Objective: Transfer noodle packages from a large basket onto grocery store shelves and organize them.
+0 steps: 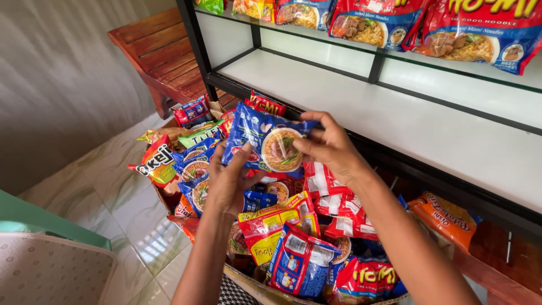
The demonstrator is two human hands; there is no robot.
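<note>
Shelving (395,116) of black metal frame with white boards fills the far right; the middle board is bare where it shows, and the glass shelf above it carries a row of red and blue noodle packets (435,28) along the top edge. Far left, a wooden bench (164,53) stands against the wall on a pale tiled floor (113,192). Near left, the corner of a green and cream piece of furniture (51,254).

Below the shelving sits a box (254,285), only its near rim visible, heaped with instant noodle packets in red, blue, yellow and orange. An orange packet (446,217) lies at the right side of the heap; a blue packet (299,262) stands on end at the near side.

Both arms reach in from the near edge, over the heap. Between them, held up above the pile and just in front of the lower shelf edge, is a blue noodle packet (268,141) with a bowl pictured on its face, tilted slightly, face toward the camera.

Left hand (228,181): fingers closed on the packet's lower left corner, thumb on the front, the rest curled behind. Knuckles hang close above the packets below.

Right hand (333,148): pinching the packet's right edge, thumb and forefinger together on the wrapper, the other fingers bent loosely behind it.
</note>
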